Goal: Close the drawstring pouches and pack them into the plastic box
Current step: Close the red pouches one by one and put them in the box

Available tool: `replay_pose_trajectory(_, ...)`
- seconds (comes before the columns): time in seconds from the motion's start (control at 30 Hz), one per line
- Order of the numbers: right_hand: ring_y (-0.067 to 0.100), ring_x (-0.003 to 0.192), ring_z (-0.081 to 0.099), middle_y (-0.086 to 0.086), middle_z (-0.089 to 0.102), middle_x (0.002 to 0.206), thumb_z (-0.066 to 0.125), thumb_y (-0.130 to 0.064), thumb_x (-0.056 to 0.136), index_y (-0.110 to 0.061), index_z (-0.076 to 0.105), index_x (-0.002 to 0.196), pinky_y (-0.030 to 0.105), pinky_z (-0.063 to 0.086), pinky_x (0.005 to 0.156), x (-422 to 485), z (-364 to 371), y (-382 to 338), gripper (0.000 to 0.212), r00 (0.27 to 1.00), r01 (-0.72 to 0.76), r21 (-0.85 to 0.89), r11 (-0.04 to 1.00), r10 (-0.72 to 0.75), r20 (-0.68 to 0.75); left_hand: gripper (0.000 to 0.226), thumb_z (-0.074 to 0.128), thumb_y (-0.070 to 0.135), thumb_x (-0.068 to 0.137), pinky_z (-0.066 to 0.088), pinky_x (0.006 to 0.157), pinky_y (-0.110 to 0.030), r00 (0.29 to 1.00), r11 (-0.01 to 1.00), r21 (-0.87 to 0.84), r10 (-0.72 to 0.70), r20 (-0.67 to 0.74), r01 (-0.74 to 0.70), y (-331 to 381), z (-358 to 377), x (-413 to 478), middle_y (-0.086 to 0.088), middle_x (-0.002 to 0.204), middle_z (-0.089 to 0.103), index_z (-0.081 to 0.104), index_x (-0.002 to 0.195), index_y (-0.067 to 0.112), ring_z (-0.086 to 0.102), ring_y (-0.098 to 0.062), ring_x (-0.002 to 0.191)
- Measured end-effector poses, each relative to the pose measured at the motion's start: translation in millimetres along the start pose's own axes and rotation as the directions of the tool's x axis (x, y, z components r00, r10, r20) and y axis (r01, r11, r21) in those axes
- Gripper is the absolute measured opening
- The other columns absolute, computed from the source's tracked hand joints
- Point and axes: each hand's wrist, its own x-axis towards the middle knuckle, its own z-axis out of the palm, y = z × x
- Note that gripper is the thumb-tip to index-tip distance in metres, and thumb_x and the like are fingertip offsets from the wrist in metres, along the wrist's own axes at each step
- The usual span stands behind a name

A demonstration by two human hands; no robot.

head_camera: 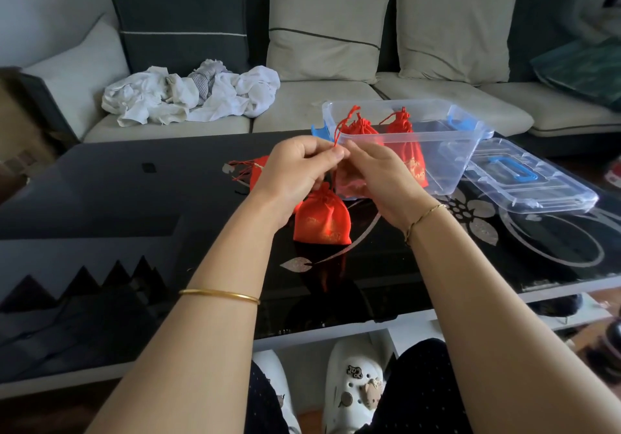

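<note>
A red drawstring pouch with gold print hangs above the black table, its neck gathered. My left hand and my right hand meet above it, both pinching its red cord, which loops upward. Behind my hands stands the clear plastic box with blue latches; two closed red pouches stand inside it. More red pouch fabric lies on the table, mostly hidden behind my left hand.
The box's clear lid with a blue handle lies flat to the right of the box. A sofa with cushions and a heap of white cloth runs behind the glossy black table. White shoes show under the table's near edge.
</note>
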Motion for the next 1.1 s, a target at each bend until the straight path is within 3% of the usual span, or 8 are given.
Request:
replay_pose_trajectory(0.13,0.014,0.058,0.045,0.001,0.049,0.061,0.043,-0.021,0.099,-0.010,0.054,0.071,0.034,0.042,0.064,-0.1,-6.1,-0.6,0.032,0.999,-0.050,0.147,0.988,0.052,-0.015,0.010,0.061,0.014,0.090,0.042,0.053,-0.013,0.996,0.997,-0.076,-0.030,-0.085,0.024,-3.7,0.7,2.8,0.004,0.070,0.063,0.070,0.092,0.011,0.052,-0.003,0.055)
replay_pose_trajectory(0.2,0.013,0.055,0.046,-0.001,0.050,0.058,0.045,-0.021,0.098,-0.013,0.052,0.066,0.027,0.041,0.059,-1.7,-14.3,-2.7,0.034,0.983,-0.156,0.234,0.960,0.127,0.136,0.008,0.061,0.010,0.089,0.046,0.058,-0.016,0.992,0.988,-0.147,-0.056,-0.116,0.039,-4.8,0.3,4.3,0.001,0.073,0.066,0.069,0.092,0.007,0.056,-0.002,0.055)
replay_pose_trajectory(0.3,0.011,0.055,0.048,-0.001,0.051,0.060,0.046,-0.022,0.097,-0.012,0.053,0.069,0.022,0.043,0.056,-8.5,-23.5,-4.5,0.031,0.885,-0.253,-0.069,0.965,0.259,0.388,0.006,0.062,0.005,0.087,0.044,0.051,-0.012,0.994,0.994,-0.104,-0.056,-0.094,0.046,-2.4,0.8,2.4,-0.001,0.077,0.067,0.067,0.088,0.009,0.056,0.001,0.054)
replay_pose_trajectory(0.4,0.013,0.064,0.056,0.004,0.061,0.072,0.048,-0.027,0.096,-0.009,0.063,0.080,0.024,0.045,0.060,-7.8,-20.5,-1.2,0.028,0.932,-0.225,-0.242,0.944,0.281,0.230,0.014,0.061,-0.001,0.087,0.044,0.053,-0.009,1.000,0.999,0.032,0.002,-0.026,-0.001,0.1,0.0,0.3,-0.001,0.083,0.068,0.067,0.090,0.011,0.057,-0.001,0.063)
replay_pose_trajectory(0.53,0.018,0.070,0.057,0.004,0.060,0.076,0.042,-0.012,0.098,-0.012,0.062,0.082,0.031,0.049,0.067,0.7,-8.1,4.8,0.026,0.998,-0.069,0.007,0.998,0.069,-0.007,0.024,0.060,-0.003,0.086,0.047,0.070,-0.008,0.973,0.930,0.288,0.226,0.050,-0.230,-0.3,-0.7,1.6,0.003,0.086,0.063,0.067,0.096,0.017,0.059,0.001,0.076)
replay_pose_trajectory(0.8,0.003,0.054,0.056,-0.008,0.064,0.064,0.046,-0.009,0.096,-0.015,0.065,0.087,0.021,0.042,0.058,1.1,-3.1,10.3,0.022,0.953,-0.186,0.285,0.940,0.102,0.284,0.031,0.064,0.002,0.079,0.048,0.083,-0.028,0.806,0.653,0.613,0.590,-0.043,-0.445,-17.2,2.3,3.9,0.005,0.088,0.071,0.070,0.105,0.017,0.062,-0.012,0.090)
replay_pose_trajectory(0.97,0.005,0.062,0.055,-0.006,0.062,0.072,0.048,-0.016,0.096,-0.013,0.063,0.093,0.028,0.040,0.073,2.5,-6.4,16.4,0.015,0.934,-0.188,0.258,0.948,0.091,0.347,0.033,0.063,0.004,0.079,0.050,0.084,-0.029,0.798,0.690,0.582,0.592,-0.112,-0.430,-20.1,3.5,3.8,0.006,0.086,0.071,0.070,0.108,0.018,0.063,-0.013,0.091)
replay_pose_trajectory(1.1,0.006,0.066,0.058,-0.001,0.067,0.085,0.045,-0.020,0.099,-0.011,0.061,0.094,0.027,0.044,0.071,4.2,-5.9,13.7,0.020,0.969,-0.122,0.156,0.980,0.084,0.232,0.025,0.063,0.002,0.083,0.052,0.083,-0.023,0.879,0.827,0.447,0.449,-0.158,-0.342,-16.1,0.4,2.6,0.006,0.090,0.071,0.073,0.101,0.016,0.064,-0.004,0.086)
